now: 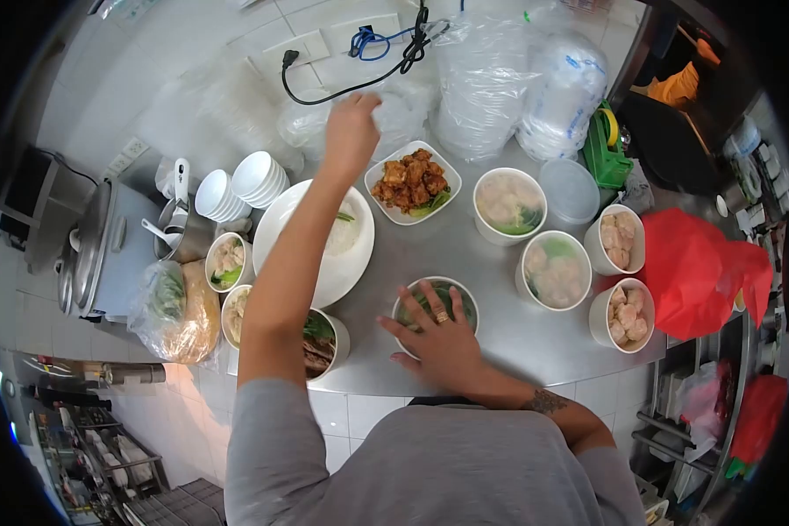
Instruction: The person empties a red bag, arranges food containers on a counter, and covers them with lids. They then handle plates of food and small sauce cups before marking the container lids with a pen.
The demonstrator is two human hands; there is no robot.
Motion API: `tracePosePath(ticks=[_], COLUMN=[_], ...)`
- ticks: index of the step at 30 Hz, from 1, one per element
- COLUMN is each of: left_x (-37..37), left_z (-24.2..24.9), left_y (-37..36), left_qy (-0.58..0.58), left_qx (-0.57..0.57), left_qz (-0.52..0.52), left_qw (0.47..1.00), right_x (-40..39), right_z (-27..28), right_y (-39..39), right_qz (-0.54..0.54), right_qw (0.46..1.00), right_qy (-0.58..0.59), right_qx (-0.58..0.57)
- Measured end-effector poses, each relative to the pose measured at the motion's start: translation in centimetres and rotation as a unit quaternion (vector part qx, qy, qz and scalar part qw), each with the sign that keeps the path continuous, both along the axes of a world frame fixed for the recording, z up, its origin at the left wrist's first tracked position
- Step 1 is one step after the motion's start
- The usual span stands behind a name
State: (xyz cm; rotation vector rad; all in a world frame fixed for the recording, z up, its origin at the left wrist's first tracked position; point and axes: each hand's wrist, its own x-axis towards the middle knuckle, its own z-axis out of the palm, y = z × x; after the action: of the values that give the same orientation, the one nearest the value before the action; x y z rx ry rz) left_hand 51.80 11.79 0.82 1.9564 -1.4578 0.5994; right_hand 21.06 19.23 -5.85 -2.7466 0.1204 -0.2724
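on the steel counter (465, 263) crowded with soup tubs, right hand (440, 337) lies fingers apart over a bowl (412, 302), left hand (352, 131) pinched on plastic bags (394, 110).

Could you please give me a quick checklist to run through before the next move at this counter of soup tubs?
1. Right hand steadies the tub with greens: ok, palm lies flat over its open top.
2. Left hand has reached the plastic bags at the back: ok, fingers are at them; grip cannot tell.
3. Left forearm clear of the white plate: cannot tell, it passes over it.
4. Dumpling tubs upright: ok, all stand level and uncovered.
5. Loose lid within reach: ok, it lies beside the tubs.
6. Power cable away from food: ok, it hangs on the wall.
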Motion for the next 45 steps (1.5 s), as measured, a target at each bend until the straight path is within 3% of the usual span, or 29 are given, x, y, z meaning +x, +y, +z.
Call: tracePosePath(ticks=[2, 4, 5, 8, 11, 14, 16, 18, 20, 21, 22, 23, 25, 26, 27, 29, 32, 34, 36, 39, 42, 45], left_x=[4.5, 5.0, 3.7, 2.2, 2.2, 3.5, 4.0, 2.5, -1.3, -3.4, -5.6, -7.9, -12.8, -15.1, -16.9, -19.1, -20.1, -20.0, -19.0, -16.6, -16.0, -15.7], left_z=[-2.4, -3.6, -3.1, -5.5, -4.6, -2.7, 0.7, 5.1, 8.9, 10.0, 10.2, 9.4, 6.4, 5.3, 3.1, -0.1, -2.1, -1.8, -2.8, -6.5, -8.2, -7.3], left_y=[-4.6, -7.1, -7.4, -8.3, -7.7, -7.1, -5.4, -0.7, 6.3, 10.3, 14.3, 18.1, 24.1, 26.1, 27.9, 30.2, 32.1, 32.5, 32.9, 35.0, 35.0, 35.9], left_qy=[0.029, 0.029, 0.057, 0.057, 0.049, 0.079, 0.124, 0.152, 0.088, 0.035, 0.067, 0.113, 0.095, 0.048, 0.018, 0.031, 0.046, 0.075, 0.086, 0.373, 0.201, 0.277], left_qx=[0.15, 0.387, 0.394, 0.302, 0.294, 0.217, 0.172, 0.08, 0.038, 0.028, 0.067, 0.085, 0.135, 0.205, 0.259, 0.267, 0.278, 0.167, 0.045, -0.008, -0.006, -0.066], left_qz=[0.044, 0.106, 0.111, 0.157, 0.157, 0.147, 0.073, -0.067, -0.102, -0.106, -0.092, -0.069, -0.022, 0.002, 0.024, 0.042, 0.089, 0.211, 0.353, 0.368, 0.407, 0.44], left_qw=[0.987, 0.915, 0.911, 0.938, 0.941, 0.962, 0.975, 0.983, 0.99, 0.993, 0.991, 0.988, 0.986, 0.978, 0.966, 0.962, 0.955, 0.96, 0.931, 0.852, 0.891, 0.852], right_x=[0.5, 1.0, 1.0, 1.4, 1.8, 1.9, 1.7, 1.8, 1.8, 2.1, 2.8, 3.6, 6.5, 8.1, 9.8, 13.0, 14.7, 15.1, 15.3, 15.3, 14.9, 14.4], right_z=[0.1, 0.2, 0.3, 0.4, 0.6, 0.4, 0.4, 0.3, 0.2, 0.3, 0.6, 0.8, 1.5, 1.1, 0.4, -0.5, -2.2, -2.6, -2.9, -2.4, -1.0, -0.7], right_y=[-0.8, -2.0, -2.7, -4.0, -4.7, -5.2, -5.5, -5.4, -5.5, -5.4, -4.6, -3.8, -1.7, -0.9, 0.2, 3.3, 7.5, 8.6, 9.3, 9.7, 9.9, 9.7], right_qz=[-0.057, -0.099, -0.119, -0.14, -0.139, -0.134, -0.123, -0.11, -0.095, -0.096, -0.095, -0.091, -0.087, -0.061, -0.037, 0.003, 0.028, 0.009, 0.001, 0.009, 0.01, -0.007], right_qw=[0.998, 0.994, 0.992, 0.988, 0.987, 0.988, 0.989, 0.99, 0.986, 0.982, 0.96, 0.921, 0.818, 0.825, 0.83, 0.889, 0.966, 0.971, 0.975, 0.983, 0.984, 0.98], right_qy=[0.024, 0.034, 0.034, 0.036, 0.026, 0.013, -0.006, -0.052, -0.125, -0.15, -0.171, -0.187, -0.166, -0.119, -0.069, -0.023, -0.047, -0.081, -0.096, -0.098, -0.102, -0.084], right_qx=[-0.007, -0.026, -0.04, -0.058, -0.071, -0.074, -0.083, -0.077, -0.062, 0.07, 0.201, 0.329, 0.544, 0.549, 0.552, 0.457, 0.253, 0.226, 0.2, 0.157, 0.144, 0.183])
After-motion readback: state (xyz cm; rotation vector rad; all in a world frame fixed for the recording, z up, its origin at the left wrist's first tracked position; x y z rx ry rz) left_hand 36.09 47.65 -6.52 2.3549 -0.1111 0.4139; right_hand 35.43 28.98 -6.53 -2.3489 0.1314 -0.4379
